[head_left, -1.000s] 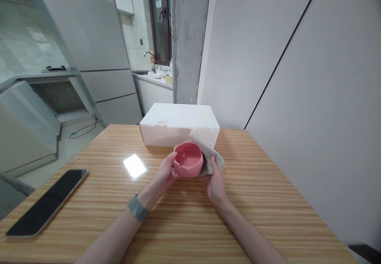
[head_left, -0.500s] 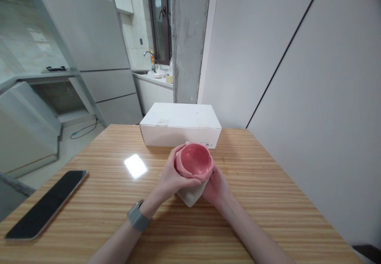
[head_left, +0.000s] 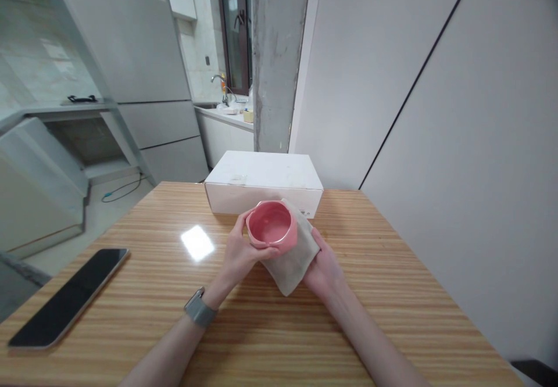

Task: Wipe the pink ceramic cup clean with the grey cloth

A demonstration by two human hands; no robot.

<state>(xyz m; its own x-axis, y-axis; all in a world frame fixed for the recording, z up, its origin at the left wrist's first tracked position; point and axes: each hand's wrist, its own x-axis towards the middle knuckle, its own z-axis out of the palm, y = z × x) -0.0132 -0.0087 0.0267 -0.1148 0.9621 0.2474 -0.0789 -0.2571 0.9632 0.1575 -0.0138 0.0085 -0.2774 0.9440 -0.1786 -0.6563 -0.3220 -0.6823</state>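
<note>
Right hand (head_left: 326, 268): fingers mostly hidden behind the grey cloth (head_left: 294, 268), so can't tell if they pinch it or just back it. Cloth's upper left part is hidden behind the pink bowl (head_left: 272, 227). Bowl and cloth cover part of the white box's (head_left: 261, 169) front face; small print there is too small to read. Both forearms cut off at bottom edge.

Bowl: bare pink inside, mouth tilted toward camera, held over the tabletop (head_left: 383, 305) on the near side of the box. Box lid down, contents not visible.

Left hand (head_left: 239, 259) pinches bowl's left side, thumb along the near wall, other fingers round the far left, partly hidden. Watch (head_left: 200, 308) on that wrist. Right hand turned palm up at cloth's right edge. Phone (head_left: 67, 300) lies far left, dark face up.
</note>
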